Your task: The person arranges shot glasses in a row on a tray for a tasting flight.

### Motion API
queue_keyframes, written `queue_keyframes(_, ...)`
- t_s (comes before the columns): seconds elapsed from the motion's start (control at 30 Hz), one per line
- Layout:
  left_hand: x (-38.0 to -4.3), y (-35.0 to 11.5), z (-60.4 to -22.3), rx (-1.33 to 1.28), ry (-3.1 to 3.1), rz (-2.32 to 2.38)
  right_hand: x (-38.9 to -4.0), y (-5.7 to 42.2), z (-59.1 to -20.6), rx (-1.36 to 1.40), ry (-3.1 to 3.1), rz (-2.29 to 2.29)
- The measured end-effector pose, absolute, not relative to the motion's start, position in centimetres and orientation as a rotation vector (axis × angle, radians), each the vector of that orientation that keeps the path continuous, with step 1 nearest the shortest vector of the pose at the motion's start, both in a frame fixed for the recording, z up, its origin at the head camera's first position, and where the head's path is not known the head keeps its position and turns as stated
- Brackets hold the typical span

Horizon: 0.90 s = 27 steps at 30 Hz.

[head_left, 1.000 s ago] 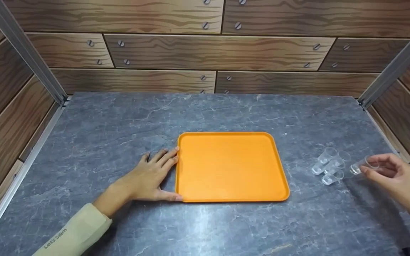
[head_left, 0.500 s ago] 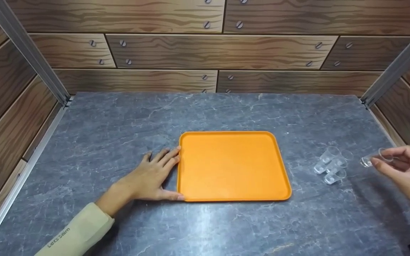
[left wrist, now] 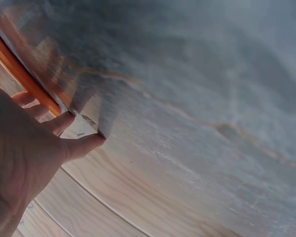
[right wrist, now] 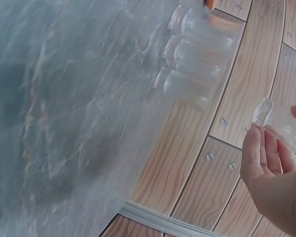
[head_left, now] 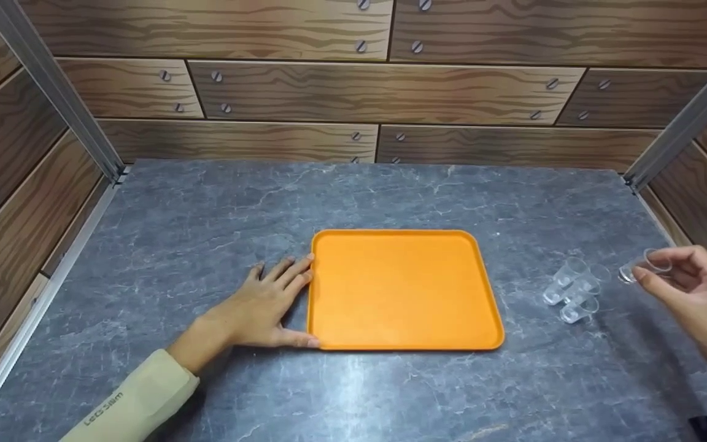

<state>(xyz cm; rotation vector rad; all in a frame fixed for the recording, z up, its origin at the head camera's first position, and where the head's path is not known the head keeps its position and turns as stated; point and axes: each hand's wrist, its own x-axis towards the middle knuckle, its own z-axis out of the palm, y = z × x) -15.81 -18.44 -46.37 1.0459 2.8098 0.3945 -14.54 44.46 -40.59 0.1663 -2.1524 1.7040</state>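
Note:
An orange rectangular tray [head_left: 405, 291] lies flat on the table. My left hand [head_left: 261, 313] rests at its left side in the head view, fingers spread and fingertips touching the rim, the thumb at the near left corner. In the left wrist view, the left hand [left wrist: 29, 148] shows beside the tray's orange edge [left wrist: 27, 79]. To the right of the tray, my right hand [head_left: 694, 294] pinches a small clear shot glass [head_left: 631, 271] between thumb and fingers, tilted and held above the table. The right wrist view also shows that shot glass [right wrist: 263, 114] in the fingers.
Several more clear shot glasses [head_left: 574, 288] stand close together between the tray and my right hand. The grey marbled table [head_left: 267, 209] is bounded by wood-patterned walls [head_left: 353, 92] at the back and both sides, with metal corner posts [head_left: 62, 92].
My right hand has lifted the shot glass up and to the right, away from the group, then shifted slightly back left. The left hand stays at the tray's edge.

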Motion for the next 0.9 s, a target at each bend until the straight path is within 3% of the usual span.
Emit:
queue_keyframes(0.27, -15.9, -18.3, -46.5, 1.048, 2.821, 0.363, -14.7, 43.0, -40.3, 0.138, -2.299, 1.507)
queue_keyframes(0.9, -15.9, -18.3, -46.7, 1.052, 2.833, 0.352, -16.3, 38.8, -39.9, 0.213, -2.154, 1.844)
